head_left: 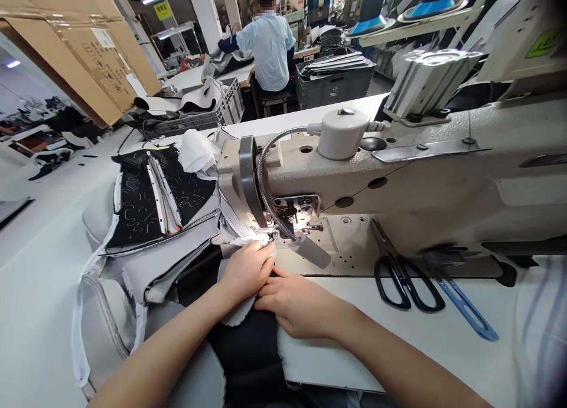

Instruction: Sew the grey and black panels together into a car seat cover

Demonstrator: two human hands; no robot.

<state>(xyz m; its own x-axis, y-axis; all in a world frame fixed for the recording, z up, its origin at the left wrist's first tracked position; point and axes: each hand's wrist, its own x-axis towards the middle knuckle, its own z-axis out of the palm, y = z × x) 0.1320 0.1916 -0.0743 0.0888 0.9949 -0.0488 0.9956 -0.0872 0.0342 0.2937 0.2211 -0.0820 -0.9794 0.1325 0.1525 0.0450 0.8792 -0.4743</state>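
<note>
My left hand (248,269) is closed on the edge of a grey and black sewn fabric cover (155,251), right at the needle area of a sewing machine (283,219). My right hand (305,302) lies just to its right, fingers bent and pinching the same cover near a ribbed light-grey part (241,312). The fingertips of the two hands almost meet. The cover spreads left over the table, its black panel with white strips facing up, and a black part hangs toward me. What lies under my fingers is hidden.
Black-handled scissors (407,281) and a blue-handled tool (469,310) lie right of my hands. A lamp on a bendy neck (312,250) hangs close to the needle. Behind are grey crates (334,86), a cardboard box (88,48) and a seated person (271,48).
</note>
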